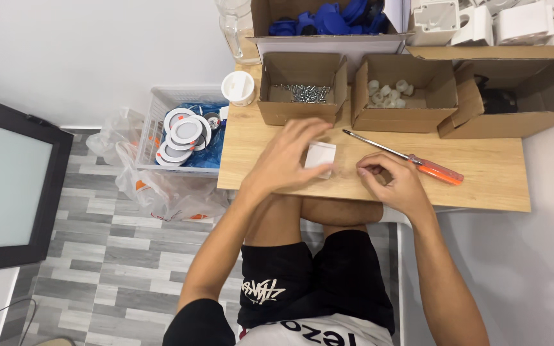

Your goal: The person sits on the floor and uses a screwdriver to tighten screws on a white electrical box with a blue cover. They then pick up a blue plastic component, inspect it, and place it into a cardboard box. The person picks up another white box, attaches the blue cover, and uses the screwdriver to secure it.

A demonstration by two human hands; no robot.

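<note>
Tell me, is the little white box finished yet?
Not yet. The left hand holds the white box on the table; the right hand pinches something too small to tell. The screwdriver lies unused, and screws wait in their carton.

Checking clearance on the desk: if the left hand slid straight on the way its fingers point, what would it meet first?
The left hand points up-right, fingers over the small white box. Past that, probably the cardboard box of white plastic pieces; depth is unclear.

Light wooden bench: orange-handled screwdriver, small white box, cardboard box of screws, cardboard box of white plastic rings, white cup.
</note>
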